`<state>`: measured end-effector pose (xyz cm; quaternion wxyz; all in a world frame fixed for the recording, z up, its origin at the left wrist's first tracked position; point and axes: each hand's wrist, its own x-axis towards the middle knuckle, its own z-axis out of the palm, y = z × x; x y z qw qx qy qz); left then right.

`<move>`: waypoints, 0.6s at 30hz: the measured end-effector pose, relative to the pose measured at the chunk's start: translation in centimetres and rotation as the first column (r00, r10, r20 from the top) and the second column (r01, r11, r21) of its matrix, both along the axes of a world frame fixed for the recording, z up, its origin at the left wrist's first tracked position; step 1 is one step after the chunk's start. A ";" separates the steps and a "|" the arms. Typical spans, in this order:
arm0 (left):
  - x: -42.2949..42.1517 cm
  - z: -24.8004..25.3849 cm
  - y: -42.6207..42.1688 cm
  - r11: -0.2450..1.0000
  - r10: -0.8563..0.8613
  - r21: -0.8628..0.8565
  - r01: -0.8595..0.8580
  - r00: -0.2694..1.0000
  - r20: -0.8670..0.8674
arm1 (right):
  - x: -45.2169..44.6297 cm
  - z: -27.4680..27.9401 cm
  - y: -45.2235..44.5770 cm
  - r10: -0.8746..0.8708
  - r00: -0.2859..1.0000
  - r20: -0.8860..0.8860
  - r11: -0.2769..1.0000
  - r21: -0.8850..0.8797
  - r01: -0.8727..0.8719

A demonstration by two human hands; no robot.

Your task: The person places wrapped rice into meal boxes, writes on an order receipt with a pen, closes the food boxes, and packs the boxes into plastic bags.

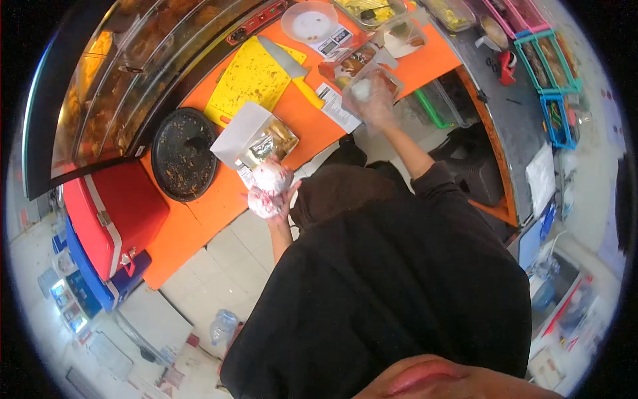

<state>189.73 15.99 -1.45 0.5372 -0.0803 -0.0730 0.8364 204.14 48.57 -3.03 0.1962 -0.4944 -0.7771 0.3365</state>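
Tiled-floor shop space, glass display case [136, 86] along far L & orange counter [193, 223] running diagonally in front of the person. L hand [280, 211] cupped round white-&-pink bundles [269, 183], thumb sticking out; bundles sit just beside open white box [232, 136], which has a foil-like packet & brownish food in it. R hand [380, 113], in clear plastic glove, is at a clear plastic tub [397, 83] near counter's edge, smth white by the fingertips; can't tell if fingers are closed on it. Btwn hands: printed sheet [342, 114], partly under R hand's side. Beyond: yellow cutting board [246, 80] w/ crumbs, yellow-handled knife [287, 64] lying across its edge. Round black tray [161, 156], also crumby, L of box; red cool box [126, 206] at counter's L end
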 end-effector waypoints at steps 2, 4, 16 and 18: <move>-0.2 0.4 2.9 1.000 0.015 0.002 -0.015 1.000 -0.011 | -0.5 -2.7 0.4 0.034 0.999 0.015 0.992 0.121 -0.035; 0.3 1.6 5.5 0.999 0.032 -0.025 -0.031 0.999 0.017 | -0.7 -3.5 0.7 0.147 0.970 0.196 0.948 0.252 -0.195; 3.9 3.5 15.0 0.980 0.135 -0.132 -0.148 0.986 -0.102 | -3.5 -2.6 3.7 0.422 0.624 0.658 0.780 0.088 -0.620; 4.4 4.0 16.0 0.966 0.199 -0.135 -0.222 0.966 -0.166 | -3.3 -0.8 4.9 0.473 0.589 0.655 0.773 0.012 -0.635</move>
